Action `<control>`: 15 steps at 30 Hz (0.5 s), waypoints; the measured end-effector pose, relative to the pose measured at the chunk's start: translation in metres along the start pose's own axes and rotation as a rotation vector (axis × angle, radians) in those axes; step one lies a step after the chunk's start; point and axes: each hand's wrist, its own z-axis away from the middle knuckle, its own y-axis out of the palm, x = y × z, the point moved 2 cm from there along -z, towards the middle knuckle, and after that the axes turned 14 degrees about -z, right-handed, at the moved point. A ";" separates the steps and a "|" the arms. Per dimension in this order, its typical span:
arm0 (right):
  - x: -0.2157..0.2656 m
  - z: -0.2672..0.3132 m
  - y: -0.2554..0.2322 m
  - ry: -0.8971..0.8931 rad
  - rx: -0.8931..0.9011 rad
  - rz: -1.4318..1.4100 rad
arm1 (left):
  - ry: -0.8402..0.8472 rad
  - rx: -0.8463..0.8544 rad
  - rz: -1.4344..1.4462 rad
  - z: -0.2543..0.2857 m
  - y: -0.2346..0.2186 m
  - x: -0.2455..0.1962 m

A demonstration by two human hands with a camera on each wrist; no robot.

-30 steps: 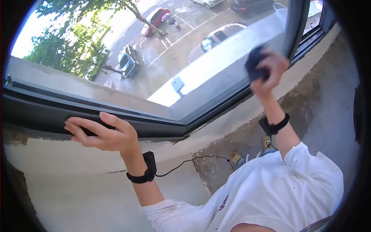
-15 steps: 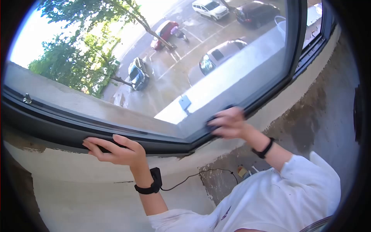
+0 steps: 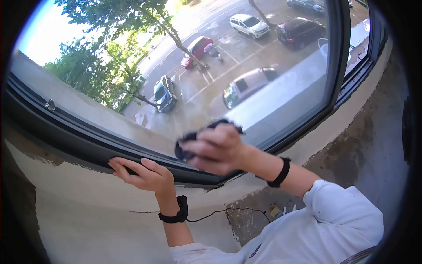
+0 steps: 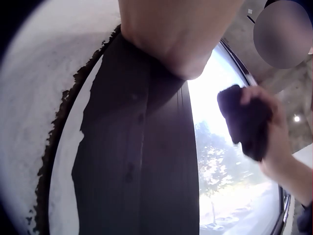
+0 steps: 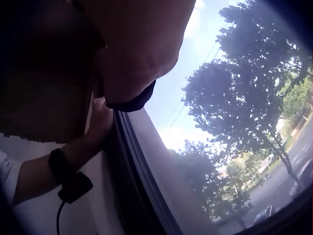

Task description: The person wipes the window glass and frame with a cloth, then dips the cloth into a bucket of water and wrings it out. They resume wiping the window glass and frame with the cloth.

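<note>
A dark cloth (image 3: 187,143) is bunched in my right hand (image 3: 217,149), whose fingers curl round it in front of the window glass (image 3: 281,105), near the lower frame corner. The left wrist view shows the same dark cloth (image 4: 247,122) held against the bright pane. My left hand (image 3: 147,176) rests on the dark window frame (image 3: 79,147), fingers fairly straight along its lower edge. In the right wrist view a bit of the cloth (image 5: 134,102) shows below the right hand (image 5: 142,58); whether it touches the glass I cannot tell.
A small metal catch (image 3: 50,104) sits on the lower frame at the left. A black cable (image 3: 228,210) runs from the left wrist camera (image 3: 181,209). Beyond the glass are trees and several parked cars. Rough pale wall (image 3: 88,207) lies below the frame.
My right hand has swept with the cloth from the right side of the pane, down and left, towards my left hand. The left hand stays on the frame while the head view has shifted.
</note>
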 end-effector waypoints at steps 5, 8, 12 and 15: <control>-0.006 0.133 -0.074 0.083 0.216 0.102 | 0.020 -0.022 -0.017 -0.003 0.004 0.000; -0.033 0.119 -0.139 0.367 0.028 0.283 | 0.025 -0.019 -0.024 -0.002 0.003 -0.003; -0.080 0.026 -0.152 0.520 -0.567 0.278 | 0.026 -0.012 -0.037 -0.001 0.000 -0.003; -0.062 -0.045 -0.103 0.336 -0.325 0.310 | 0.022 -0.022 -0.039 0.001 0.003 -0.001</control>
